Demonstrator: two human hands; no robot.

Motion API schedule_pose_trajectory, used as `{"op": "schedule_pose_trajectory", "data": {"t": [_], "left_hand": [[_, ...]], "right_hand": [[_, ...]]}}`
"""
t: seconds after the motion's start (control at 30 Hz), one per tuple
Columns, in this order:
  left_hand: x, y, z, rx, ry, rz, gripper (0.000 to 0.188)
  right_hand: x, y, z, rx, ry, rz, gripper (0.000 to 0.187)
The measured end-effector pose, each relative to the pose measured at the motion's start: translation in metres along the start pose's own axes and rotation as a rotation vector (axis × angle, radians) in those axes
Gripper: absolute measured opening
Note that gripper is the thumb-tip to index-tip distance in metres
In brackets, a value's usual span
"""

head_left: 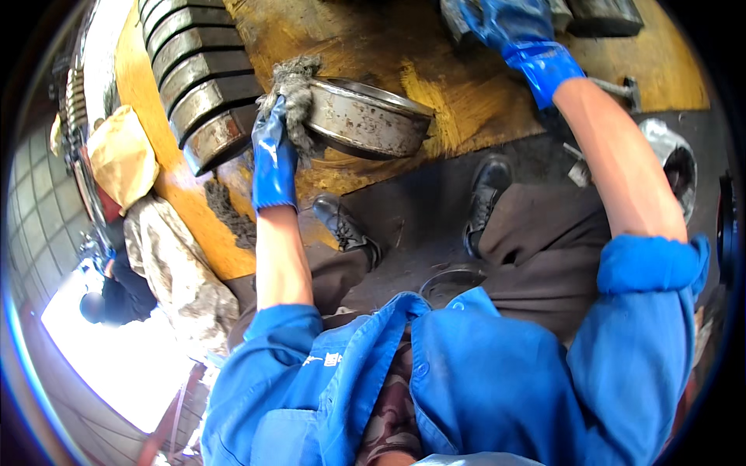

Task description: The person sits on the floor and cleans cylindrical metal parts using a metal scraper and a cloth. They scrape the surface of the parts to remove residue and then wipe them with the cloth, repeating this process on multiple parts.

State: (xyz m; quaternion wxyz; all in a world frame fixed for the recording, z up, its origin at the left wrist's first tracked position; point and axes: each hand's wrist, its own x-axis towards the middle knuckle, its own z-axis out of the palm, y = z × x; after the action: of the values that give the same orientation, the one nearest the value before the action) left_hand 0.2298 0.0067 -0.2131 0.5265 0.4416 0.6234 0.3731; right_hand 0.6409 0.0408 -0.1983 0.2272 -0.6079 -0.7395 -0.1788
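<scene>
Stained bench [470,97]: left hand [273,155] pinches grey rag [297,93] against metal ring [369,120], likely wiping; right hand [517,27], grip unclear; next stroke needs ring steady.

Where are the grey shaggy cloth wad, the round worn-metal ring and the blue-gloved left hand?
Grey shaggy cloth wad [298,102]: head view, fibrous middle.
Round worn-metal ring [364,122]: head view, outer side wall.
Blue-gloved left hand [270,141]: head view, glove above cuff.

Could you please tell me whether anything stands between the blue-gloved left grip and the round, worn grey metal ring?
Yes: a grey, shaggy fibre rag is bunched between the blue-gloved left grip and the left side of the round, worn grey metal ring. I see nothing else between them.
</scene>
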Motion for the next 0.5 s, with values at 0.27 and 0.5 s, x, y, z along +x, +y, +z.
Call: {"op": "schedule_pose_trajectory", "data": {"t": [0.27, 0.5], "left_hand": [[-0.085, 0.037, 0.086, 0.637, -0.103, 0.856, 0.044], [-0.11, 0.059, 0.136, 1.055, -0.453, 1.2, 0.042]], "right_hand": [[-0.025, 0.011, 0.008, -0.021, 0.09, 0.032, 0.044], [-0.036, 0.015, 0.004, 0.014, 0.061, 0.092, 0.045]]}}
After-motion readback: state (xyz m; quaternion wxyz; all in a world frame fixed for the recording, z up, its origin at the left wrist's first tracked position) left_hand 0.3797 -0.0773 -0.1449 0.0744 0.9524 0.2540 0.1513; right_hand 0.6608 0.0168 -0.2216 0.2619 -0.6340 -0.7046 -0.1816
